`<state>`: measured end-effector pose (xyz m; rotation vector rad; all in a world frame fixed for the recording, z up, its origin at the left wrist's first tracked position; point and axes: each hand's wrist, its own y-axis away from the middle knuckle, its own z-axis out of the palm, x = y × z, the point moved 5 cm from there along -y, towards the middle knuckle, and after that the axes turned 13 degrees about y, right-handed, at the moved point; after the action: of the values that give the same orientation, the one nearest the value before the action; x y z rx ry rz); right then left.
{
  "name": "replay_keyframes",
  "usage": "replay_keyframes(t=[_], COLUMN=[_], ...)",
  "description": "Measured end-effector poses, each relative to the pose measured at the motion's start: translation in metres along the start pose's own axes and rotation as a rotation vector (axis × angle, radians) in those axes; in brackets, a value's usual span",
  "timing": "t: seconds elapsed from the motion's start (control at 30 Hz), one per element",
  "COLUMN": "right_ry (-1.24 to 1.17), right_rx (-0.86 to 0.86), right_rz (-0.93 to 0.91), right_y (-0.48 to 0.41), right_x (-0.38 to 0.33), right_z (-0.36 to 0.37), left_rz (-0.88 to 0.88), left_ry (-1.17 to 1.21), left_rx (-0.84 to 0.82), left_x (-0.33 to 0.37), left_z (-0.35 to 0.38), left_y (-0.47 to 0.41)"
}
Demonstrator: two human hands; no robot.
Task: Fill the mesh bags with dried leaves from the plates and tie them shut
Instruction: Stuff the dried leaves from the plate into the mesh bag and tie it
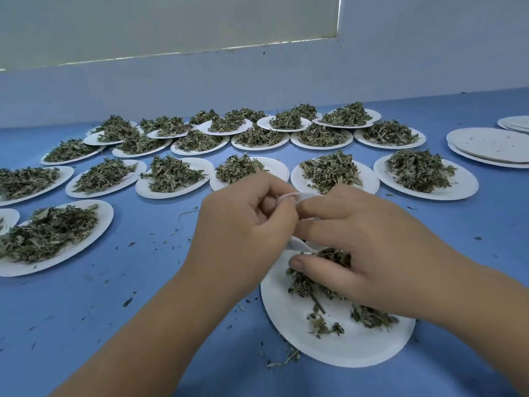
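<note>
Left of our fingers and beyond them, many full plates (107, 214) wait on the table (143, 282). Our left hand (246, 224) pinches the mesh bag (297, 196). Our right hand (372, 247) curls round dried leaves (335, 256) over the half-emptied plate (286, 310). Farther right lie empty plates (486, 144). We judge that most of the work remains.

No legible text or labels anywhere.
</note>
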<state>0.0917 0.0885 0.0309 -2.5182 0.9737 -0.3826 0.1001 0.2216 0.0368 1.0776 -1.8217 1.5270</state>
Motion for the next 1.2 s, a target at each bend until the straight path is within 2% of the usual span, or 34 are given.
replay_keyframes(t=[0.13,0.27,0.37,0.47,0.57,0.67,0.77,0.87,1.0,1.2], right_ry=[0.02,-0.132,-0.223,-0.339,-0.401,-0.343,-0.228,-0.242,-0.217,-0.075], right_rx=[-0.048,0.03,0.163,0.163,0.034,-0.133,-0.411,-0.647,-0.714,-0.672], right_rz=[-0.019,-0.049,0.017,0.121,0.217,0.261,0.267,0.268,0.255,0.177], right_y=[-0.002,0.0,0.004,0.005,0.007,0.012,0.018,0.026,0.033,0.03], right_x=[-0.003,0.001,0.012,0.027,0.042,0.053,0.058,0.054,0.046,0.03], right_z=[0.006,-0.003,-0.021,-0.032,-0.031,-0.026,-0.014,-0.004,0.001,0.014], left_rz=[0.013,0.032,0.052,0.057,0.065,0.079,0.096,0.115,0.139,0.15], left_ry=[0.003,-0.047,-0.077,-0.078,-0.073,-0.064,-0.083,-0.093,-0.098,-0.129], left_rx=[-0.032,0.032,0.076,0.106,0.124,0.129,0.143,0.155,0.167,0.165], left_x=[0.002,0.003,0.004,0.004,0.005,0.005,0.004,0.004,0.005,0.006], left_z=[0.004,-0.003,-0.01,-0.014,-0.015,-0.015,-0.016,-0.018,-0.021,-0.02], left_y=[0.003,0.0,-0.001,-0.002,-0.002,-0.001,-0.001,-0.001,-0.001,-0.001])
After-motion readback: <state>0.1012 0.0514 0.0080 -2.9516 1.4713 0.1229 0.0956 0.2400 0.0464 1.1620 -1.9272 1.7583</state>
